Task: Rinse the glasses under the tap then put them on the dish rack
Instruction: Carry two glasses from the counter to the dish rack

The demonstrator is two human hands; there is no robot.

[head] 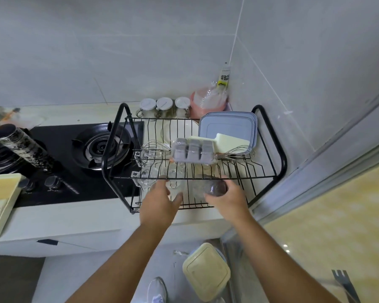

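At the front of the dish rack (pixel 281 162), both hands reach in to its lower shelf, under the upper one. The right hand (pixel 227 199) has its fingers curled round a dark-tinted glass (pixel 216 187), holding it at the lower wires near the rack's front middle. The left hand (pixel 160 202), nearer the rack's left end, spreads thumb and forefinger on either side of a clear glass (pixel 174 185) on the same shelf; I cannot tell whether they press on it. More clear glasses (pixel 147 178) stand at the left end of that shelf.

On the rack's upper shelf a grey ice-cube tray (pixel 193 150) lies in the middle, with one wire whisk (pixel 155 149) toward the left end and a second whisk (pixel 239 153) toward the right. A pale green board (pixel 230 139) and a stack of blue lids (pixel 228 124) sit at the shelf's back right, and a white plate (pixel 179 130) at its rear middle.

Behind the rack stand three white-lidded jars (pixel 164 103) and a pink container (pixel 206 104). Left of the rack is a black gas hob (pixel 103 147). Below the rack's front, a cream lidded box (pixel 206 272) sits on the floor.
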